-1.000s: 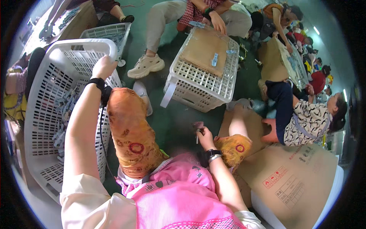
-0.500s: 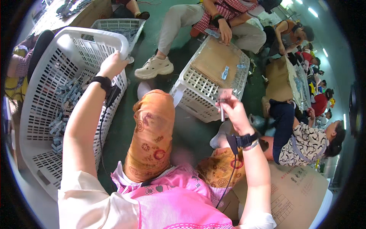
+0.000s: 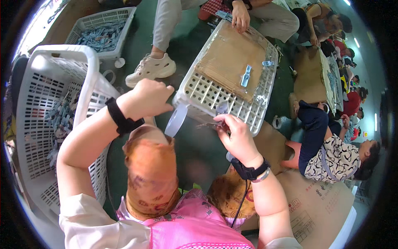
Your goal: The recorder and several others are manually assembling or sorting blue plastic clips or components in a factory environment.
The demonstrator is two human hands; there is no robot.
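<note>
Small metal piece (image 3: 212,123) pinched in right hand (image 3: 238,137), long axis pointed leftward from the fingers; left hand (image 3: 147,97) closed in a fist, contents hidden, just beside white crate (image 3: 199,93)

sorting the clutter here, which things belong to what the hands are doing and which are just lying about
In hand:
- right hand pinching a small metal part
- left hand beside it
- upturned white crate topped with cardboard

Lying about:
- big white basket of small parts
- far basket
- tape roll
- flat cardboard sheet
</note>
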